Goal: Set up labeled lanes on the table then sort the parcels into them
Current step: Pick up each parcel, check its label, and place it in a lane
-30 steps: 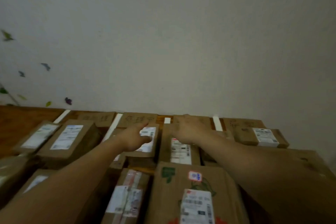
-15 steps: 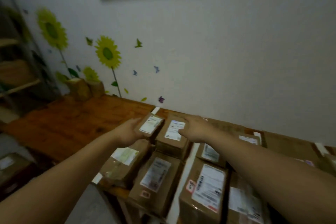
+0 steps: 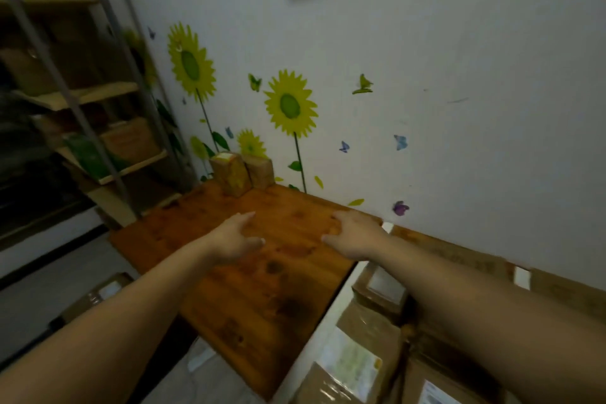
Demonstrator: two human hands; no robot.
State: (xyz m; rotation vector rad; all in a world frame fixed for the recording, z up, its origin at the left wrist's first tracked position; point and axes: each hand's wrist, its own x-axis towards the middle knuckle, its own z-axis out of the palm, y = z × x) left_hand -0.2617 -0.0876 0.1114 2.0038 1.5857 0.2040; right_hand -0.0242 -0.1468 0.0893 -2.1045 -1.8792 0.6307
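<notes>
Filling the view from 11 to 3 o'clock, a pale wall (image 3: 459, 59) carries sunflower decals (image 3: 290, 105) and small butterflies. A metal shelving rack (image 3: 108, 98) with wooden boards stands at 9 o'clock, its contents too blurred to name. Below the wall, the wooden counter (image 3: 262, 289) runs from the far corner toward 6 o'clock. The brown parcels (image 3: 357, 354) with white labels are packed together on it at 4 to 5 o'clock, under the right forearm. A long white strip (image 3: 316, 336) lies along their 9 o'clock side, between them and the bare wood. Flat cardboard pieces (image 3: 459, 256) line the wall at 3 o'clock, with short white tape marks (image 3: 521, 277) between them. Another parcel (image 3: 98, 292) sits on the floor at 8 o'clock. Two small boxes (image 3: 241, 170) stand upright side by side in the far corner, at 12 o'clock from the hands. The left hand (image 3: 234, 234) and right hand (image 3: 352, 233) reach over the bare wood, well apart, fingers spread loosely and holding nothing. Whether they touch the counter cannot be told.
</notes>
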